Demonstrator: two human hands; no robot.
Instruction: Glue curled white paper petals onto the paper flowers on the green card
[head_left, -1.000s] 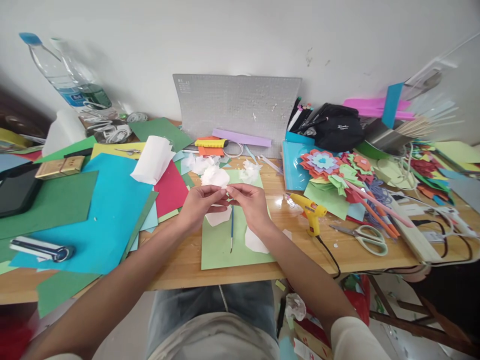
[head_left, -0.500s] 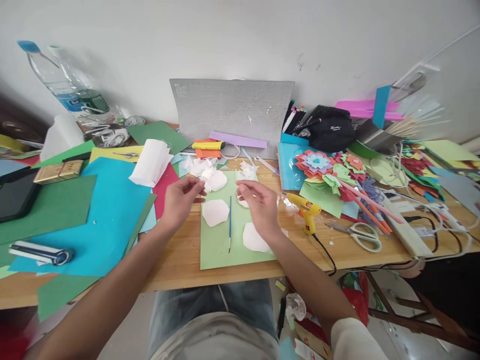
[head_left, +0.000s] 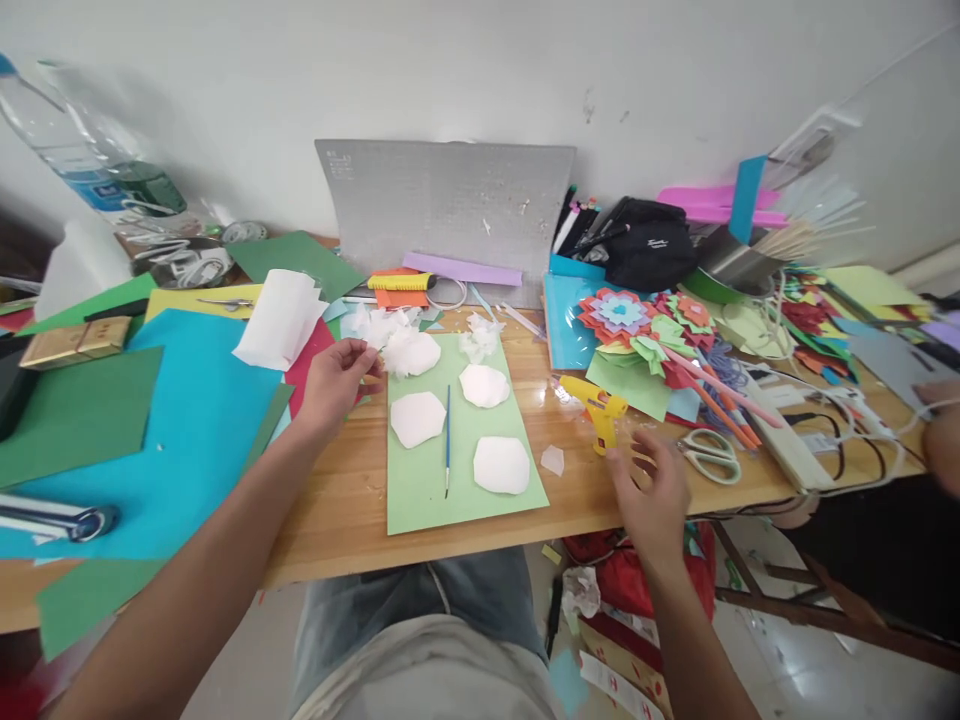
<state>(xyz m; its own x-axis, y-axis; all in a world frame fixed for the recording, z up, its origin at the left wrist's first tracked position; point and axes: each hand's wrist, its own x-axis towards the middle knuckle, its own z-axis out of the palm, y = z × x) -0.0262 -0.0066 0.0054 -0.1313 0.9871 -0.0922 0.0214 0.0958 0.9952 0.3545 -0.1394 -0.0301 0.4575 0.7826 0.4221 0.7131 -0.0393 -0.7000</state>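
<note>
My left hand (head_left: 341,380) hovers at the left edge of a light green paper sheet (head_left: 469,505), fingertips pinched beside torn white scraps (head_left: 375,325). Whatever may be in the pinch is hidden. Several white rounded paper pieces (head_left: 501,465) lie on the sheet, and a blue-handled thin paintbrush (head_left: 448,435) lies between them. My right hand (head_left: 652,490), thumb and fingers apart, is at the handle of a yellow glue gun (head_left: 596,405); I see no closed grip. A small pale paper piece (head_left: 553,460) rests on the wood between sheet and gun.
White-handled scissors (head_left: 709,455) lie just right of my right hand. Layered paper flowers (head_left: 619,312) sit behind the glue gun. Blue card (head_left: 202,420) and a stapler (head_left: 60,518) occupy the left. A grey cutting mat (head_left: 450,210) leans on the wall. Another person's hand (head_left: 943,435) shows far right.
My right hand has left the sheet and moved right to the glue gun, uncovering the white pieces there. My left hand stays pinched near the scraps. The view has shifted slightly.
</note>
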